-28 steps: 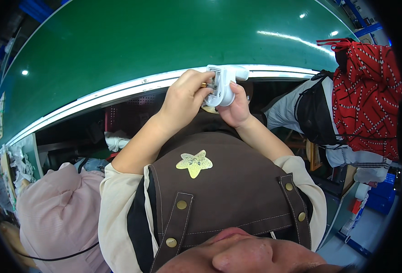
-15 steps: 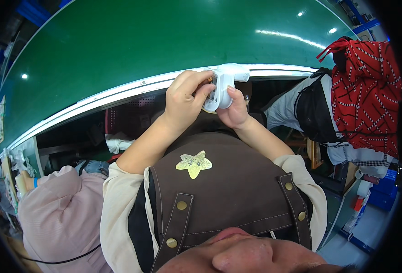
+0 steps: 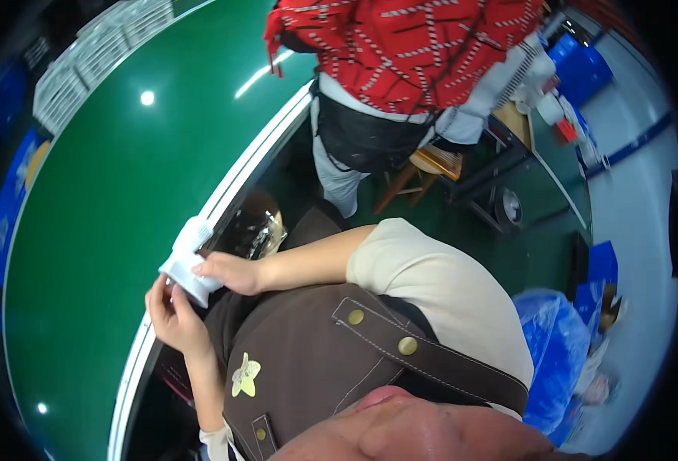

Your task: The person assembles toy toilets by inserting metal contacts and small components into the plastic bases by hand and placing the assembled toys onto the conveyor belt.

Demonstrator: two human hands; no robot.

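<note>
A white plastic housing (image 3: 187, 265) with a rounded body and a short ribbed stub at one end is between my hands, over the table's near edge. My right hand (image 3: 233, 272) grips it from the right, thumb laid across its top face. At its lower left side, my left hand (image 3: 176, 316) has its fingers bent against the open edge. Whatever lies inside the housing, or under those left fingertips, is hidden.
A green table (image 3: 101, 200) with a pale metal edge runs along my left. Another person in a red patterned top (image 3: 423, 54) stands at its far side. White plastic crates (image 3: 97, 50) sit beyond the table. A wooden stool (image 3: 423, 169) and blue plastic bag (image 3: 550, 353) are rightward.
The view has swung to the right, so the table now lies to my left and the red-clad person appears nearer the middle. Both hands stay on the housing, which has turned.
</note>
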